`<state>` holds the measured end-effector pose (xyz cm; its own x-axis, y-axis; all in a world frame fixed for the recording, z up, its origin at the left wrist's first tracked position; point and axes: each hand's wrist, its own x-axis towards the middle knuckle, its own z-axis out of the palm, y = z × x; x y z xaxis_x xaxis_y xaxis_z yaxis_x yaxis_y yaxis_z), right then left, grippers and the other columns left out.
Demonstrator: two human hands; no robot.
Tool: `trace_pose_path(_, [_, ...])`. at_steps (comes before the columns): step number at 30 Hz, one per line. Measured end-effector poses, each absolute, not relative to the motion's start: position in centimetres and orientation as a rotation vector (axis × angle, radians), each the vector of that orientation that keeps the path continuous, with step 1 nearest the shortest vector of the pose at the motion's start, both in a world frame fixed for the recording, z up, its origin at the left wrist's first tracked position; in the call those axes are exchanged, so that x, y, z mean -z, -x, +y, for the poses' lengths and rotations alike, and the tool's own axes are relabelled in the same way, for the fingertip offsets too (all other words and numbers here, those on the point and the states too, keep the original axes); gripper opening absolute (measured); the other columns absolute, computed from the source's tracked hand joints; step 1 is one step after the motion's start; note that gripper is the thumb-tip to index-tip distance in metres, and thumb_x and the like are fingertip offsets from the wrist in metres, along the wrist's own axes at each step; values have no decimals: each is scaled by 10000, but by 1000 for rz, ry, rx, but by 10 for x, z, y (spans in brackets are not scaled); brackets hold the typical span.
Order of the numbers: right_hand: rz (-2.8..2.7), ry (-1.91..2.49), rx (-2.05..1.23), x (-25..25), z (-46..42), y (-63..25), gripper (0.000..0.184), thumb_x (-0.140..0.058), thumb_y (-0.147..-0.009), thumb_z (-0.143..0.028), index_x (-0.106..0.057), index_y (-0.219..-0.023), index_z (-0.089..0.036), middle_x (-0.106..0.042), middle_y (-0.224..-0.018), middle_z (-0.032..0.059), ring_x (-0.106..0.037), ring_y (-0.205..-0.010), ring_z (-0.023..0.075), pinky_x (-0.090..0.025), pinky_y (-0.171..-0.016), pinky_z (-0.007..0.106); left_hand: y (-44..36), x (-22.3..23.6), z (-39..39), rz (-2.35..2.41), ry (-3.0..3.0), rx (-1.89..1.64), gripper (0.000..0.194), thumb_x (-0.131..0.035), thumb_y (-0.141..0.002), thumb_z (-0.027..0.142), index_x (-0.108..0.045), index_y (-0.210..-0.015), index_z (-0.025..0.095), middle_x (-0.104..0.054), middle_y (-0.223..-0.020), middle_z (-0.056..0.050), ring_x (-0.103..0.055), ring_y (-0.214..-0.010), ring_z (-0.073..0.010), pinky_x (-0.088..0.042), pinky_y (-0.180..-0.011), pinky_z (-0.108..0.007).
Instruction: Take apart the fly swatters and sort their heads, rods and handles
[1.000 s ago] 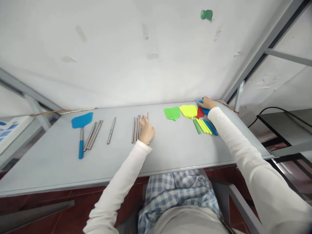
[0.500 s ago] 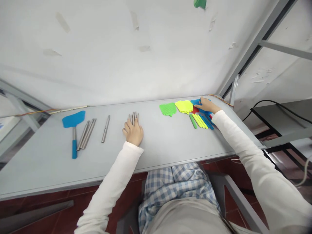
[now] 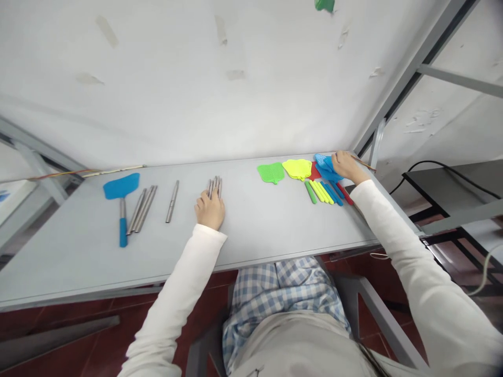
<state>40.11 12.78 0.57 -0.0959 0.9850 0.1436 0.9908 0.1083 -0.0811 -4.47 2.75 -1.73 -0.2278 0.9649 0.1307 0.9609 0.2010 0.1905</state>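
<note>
My left hand (image 3: 210, 209) lies closed over several metal tubes (image 3: 215, 184), whose far ends show past the fingers. A single metal tube (image 3: 172, 201) lies to its left. At the far right, my right hand (image 3: 346, 166) grips a blue fly swatter head (image 3: 326, 165) by its right side; part of the head is tilted up, and the fingertips are partly hidden. Beneath and beside it are a red swatter head (image 3: 315, 170) and a stack of yellow swatter heads (image 3: 297, 169). Coloured handles, among them a red one (image 3: 346, 193), lie just in front.
On the left lie a blue fly swatter (image 3: 121, 186) with tube and handle joined, and several metal tubes (image 3: 143, 210). A green swatter head (image 3: 271, 172) is right of the middle. The wall backs the grey table (image 3: 251, 220); a metal frame post (image 3: 377, 144) rises at right.
My right hand has shifted to the right, and the blue swatter head under it has moved and tilted. More of the red handle shows. My left hand stays on the tubes.
</note>
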Motion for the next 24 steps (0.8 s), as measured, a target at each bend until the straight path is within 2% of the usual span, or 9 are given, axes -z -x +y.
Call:
trace_pose_path(3, [-2231, 2007, -45, -5, 99, -391, 337, -311, -1004, -323, -595, -985, -141, -669, -1065, 224, -612, -1011, 316, -458, -908, 440, 52, 16, 26, 2435, -1897, -385, 542, -403, -953, 207, -503, -1479, 121, -465, -1493, -238, -482, -1299, -394, -422, -1061, -548])
trace_pose_path(6, [-2217, 1927, -126, 3, 73, -383, 260, -426, -972, -341, -600, -1049, -164, -676, -1091, 177, -608, -1046, 297, -481, -913, 396, 61, 16, 25, 2449, -1851, -435, 548, -404, -940, 199, -514, -1470, 108, -458, -1490, -246, -474, -1300, -421, -408, -1061, -578])
trace_pose_path(10, [-2056, 1890, -150, 15, 59, -381, 350, -548, -919, -352, -556, -1211, -158, -659, -1085, 155, -623, -977, 289, -510, -885, 408, 74, 18, 24, 2464, -1809, -492, 547, -414, -925, 192, -530, -1454, 117, -468, -1469, -255, -477, -1296, -418, -401, -1058, -598])
trace_pose_path(13, [-2020, 1898, -103, 21, 57, -382, 393, -582, -897, -338, -538, -1240, -152, -646, -1050, 148, -626, -949, 293, -517, -867, 420, 83, 17, 22, 2454, -1805, -481, 547, -420, -923, 190, -531, -1455, 129, -478, -1460, -247, -481, -1295, -411, -406, -1058, -590])
trace_pose_path(18, [-2005, 1947, 4, 25, 55, -383, 311, -554, -880, -250, -584, -1174, -151, -631, -1035, 157, -629, -929, 303, -517, -843, 433, 97, 16, 18, 2480, -1769, -470, 532, -425, -940, 189, -531, -1459, 144, -470, -1470, -227, -470, -1319, -412, -383, -1091, -584])
trace_pose_path(24, [-1993, 1976, 37, 29, 59, -383, 210, -562, -853, -238, -641, -1030, -157, -620, -843, 117, -612, -854, 292, -520, -774, 418, 113, 22, 21, 2557, -1739, -510, 507, -433, -944, 188, -554, -1430, 115, -471, -1471, -239, -455, -1340, -406, -367, -1109, -562])
